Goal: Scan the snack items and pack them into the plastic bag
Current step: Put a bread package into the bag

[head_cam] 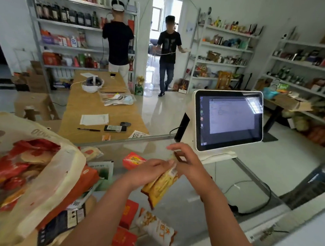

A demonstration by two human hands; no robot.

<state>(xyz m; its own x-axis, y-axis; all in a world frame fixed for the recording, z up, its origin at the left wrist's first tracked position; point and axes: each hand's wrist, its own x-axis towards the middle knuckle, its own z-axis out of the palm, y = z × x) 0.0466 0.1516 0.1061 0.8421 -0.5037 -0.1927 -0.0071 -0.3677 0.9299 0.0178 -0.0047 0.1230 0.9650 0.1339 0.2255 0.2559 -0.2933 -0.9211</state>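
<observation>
Above the glass counter [186,216], both hands meet on a yellow snack packet [158,188]. My left hand [146,172] grips its upper part from the left. My right hand [186,161] pinches the packet's top end, just in front of the white checkout screen [229,119]. At the left a cream plastic bag [44,181] stands open, with red snack packets [14,168] inside. More snacks lie on the counter: a small red packet [133,160], an orange pack [84,180] and a white-and-orange packet [157,228].
A black cable [266,195] loops on the counter right of my arms. Beyond the counter is a brown table [101,107] with a phone, pen and papers. Two people stand farther back, by the shelves [72,26] and in the doorway.
</observation>
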